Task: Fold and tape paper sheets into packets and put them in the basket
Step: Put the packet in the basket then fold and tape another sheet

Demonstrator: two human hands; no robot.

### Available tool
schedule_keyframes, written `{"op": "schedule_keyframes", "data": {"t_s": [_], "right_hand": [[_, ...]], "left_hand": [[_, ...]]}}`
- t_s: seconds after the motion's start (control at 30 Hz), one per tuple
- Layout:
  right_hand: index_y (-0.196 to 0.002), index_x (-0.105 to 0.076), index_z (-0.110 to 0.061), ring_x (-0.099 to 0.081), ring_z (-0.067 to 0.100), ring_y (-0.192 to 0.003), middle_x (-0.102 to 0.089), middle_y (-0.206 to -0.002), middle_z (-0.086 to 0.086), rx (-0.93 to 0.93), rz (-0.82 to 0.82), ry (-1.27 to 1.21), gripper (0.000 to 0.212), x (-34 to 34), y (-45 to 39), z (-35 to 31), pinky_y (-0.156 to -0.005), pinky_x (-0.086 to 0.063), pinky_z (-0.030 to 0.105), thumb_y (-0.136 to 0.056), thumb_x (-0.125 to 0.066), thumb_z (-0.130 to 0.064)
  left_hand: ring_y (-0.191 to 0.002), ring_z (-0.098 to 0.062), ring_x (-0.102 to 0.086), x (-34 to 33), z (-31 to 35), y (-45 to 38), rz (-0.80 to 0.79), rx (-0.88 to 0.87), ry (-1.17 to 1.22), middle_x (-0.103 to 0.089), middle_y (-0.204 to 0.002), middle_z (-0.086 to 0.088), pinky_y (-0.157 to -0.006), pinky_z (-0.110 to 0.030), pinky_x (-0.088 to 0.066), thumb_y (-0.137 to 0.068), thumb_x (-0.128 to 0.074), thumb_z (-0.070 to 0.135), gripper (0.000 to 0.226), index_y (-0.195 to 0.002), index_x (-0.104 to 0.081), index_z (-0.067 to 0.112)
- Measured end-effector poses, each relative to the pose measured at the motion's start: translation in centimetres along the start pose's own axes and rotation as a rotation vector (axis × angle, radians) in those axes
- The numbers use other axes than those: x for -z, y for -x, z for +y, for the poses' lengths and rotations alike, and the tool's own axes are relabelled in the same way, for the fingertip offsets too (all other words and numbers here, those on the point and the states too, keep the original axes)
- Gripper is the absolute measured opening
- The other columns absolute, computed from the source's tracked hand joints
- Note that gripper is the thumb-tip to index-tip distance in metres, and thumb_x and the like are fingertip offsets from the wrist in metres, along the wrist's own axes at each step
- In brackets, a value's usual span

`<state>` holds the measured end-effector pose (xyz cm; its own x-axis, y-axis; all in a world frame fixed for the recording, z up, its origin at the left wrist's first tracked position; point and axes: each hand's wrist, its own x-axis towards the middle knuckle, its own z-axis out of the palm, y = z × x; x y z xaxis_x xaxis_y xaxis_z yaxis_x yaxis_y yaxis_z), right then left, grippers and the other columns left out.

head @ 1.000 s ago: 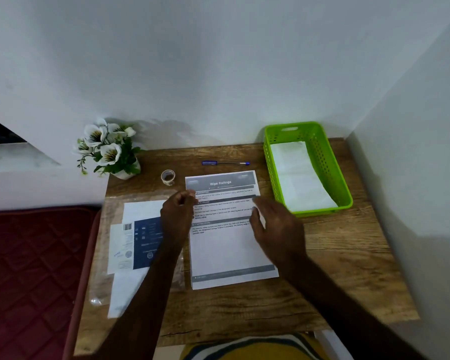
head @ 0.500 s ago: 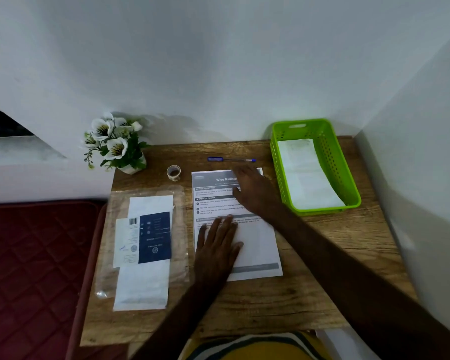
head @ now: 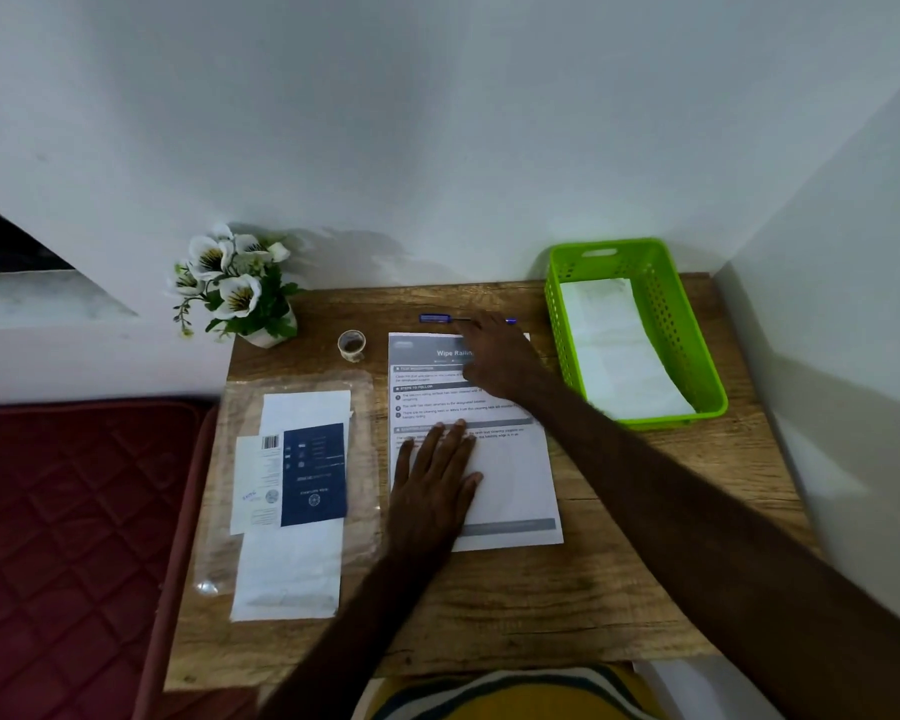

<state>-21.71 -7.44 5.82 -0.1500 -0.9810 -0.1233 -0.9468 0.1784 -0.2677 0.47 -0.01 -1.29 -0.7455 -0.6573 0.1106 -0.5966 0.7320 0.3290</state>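
The light is dim and cool. The flowers (head: 235, 288) cast a soft shadow to the right on the far wall. Printed text is blurred, and the edges bend from the wide lens.

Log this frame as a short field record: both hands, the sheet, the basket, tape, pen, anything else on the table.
left hand: flat, pressing on the sheet
right hand: over the sheet's top edge, fingers at the pen; grasp unclear
sheet: printed, unfolded, flat on the table
basket: green, far right, holds white paper
tape roll: left of the sheet's top
pen: blue, beyond the sheet
other: plastic sleeve with papers, flower pot
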Motion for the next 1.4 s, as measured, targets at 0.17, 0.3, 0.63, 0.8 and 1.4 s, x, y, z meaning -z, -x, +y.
{"op": "schedule_keyframes", "data": {"t_s": [0.17,0.3,0.63,0.8,1.4], "right_hand": [[-0.128,-0.062,-0.008,-0.051,0.039,-0.121,-0.058,-0.131,0.019,0.034,0.112,0.048,0.051,0.2,-0.2,0.2,-0.102,-0.044,0.051,-0.079,-0.067,-0.022],[-0.099,-0.075,-0.009,-0.057,0.037,-0.106,-0.065,-0.112,0.017,0.086,0.266,0.068,0.024,-0.2,0.9,-0.1,-0.086,-0.051,0.049,-0.084,-0.061,-0.022],[-0.126,-0.069,-0.006,-0.066,0.035,-0.116,-0.067,-0.131,0.016,0.281,0.431,0.085,0.044,-5.9,8.0,-0.1,-0.094,-0.055,0.046,-0.091,-0.046,-0.019],[-0.136,-0.06,-0.004,-0.053,0.032,-0.135,-0.054,-0.147,0.015,0.175,0.267,0.102,0.052,-7.4,9.3,-0.7,-0.107,-0.045,0.054,-0.095,-0.04,-0.028],[-0.151,-0.043,-0.007,-0.036,0.025,-0.148,-0.04,-0.158,0.012,-0.053,0.089,0.034,0.056,-6.1,8.6,-2.7,-0.12,-0.029,0.051,-0.105,-0.028,-0.036]], "left_hand": [[-0.156,-0.022,-0.021,0.0,0.0,0.1,0.029,-0.01,-0.002,-0.032,-0.165,-0.001,-0.125,-0.053,-0.021,-0.109,-0.033,0.043,0.05,-0.153,-0.045,0.02],[-0.153,-0.025,-0.03,-0.1,0.2,0.4,0.095,-0.025,-0.008,-0.041,-0.161,-0.003,-0.123,-0.053,-0.026,-0.108,-0.04,0.038,0.046,-0.147,-0.053,0.017],[-0.145,-0.026,-0.042,0.9,0.5,0.3,0.238,-0.052,-0.022,-0.054,-0.15,-0.01,-0.123,-0.047,-0.023,-0.106,-0.042,0.033,0.043,-0.141,-0.058,0.013],[-0.151,-0.027,-0.035,2.3,0.2,-1.9,0.31,0.049,-0.002,-0.047,-0.156,-0.01,-0.122,-0.053,-0.028,-0.105,-0.048,0.027,0.042,-0.144,-0.056,0.013],[-0.158,-0.023,-0.012,-0.3,-2.5,-5.1,0.034,0.241,-0.049,-0.02,-0.169,-0.007,-0.127,-0.05,-0.014,-0.105,-0.021,0.039,0.061,-0.16,-0.028,0.013]]}}
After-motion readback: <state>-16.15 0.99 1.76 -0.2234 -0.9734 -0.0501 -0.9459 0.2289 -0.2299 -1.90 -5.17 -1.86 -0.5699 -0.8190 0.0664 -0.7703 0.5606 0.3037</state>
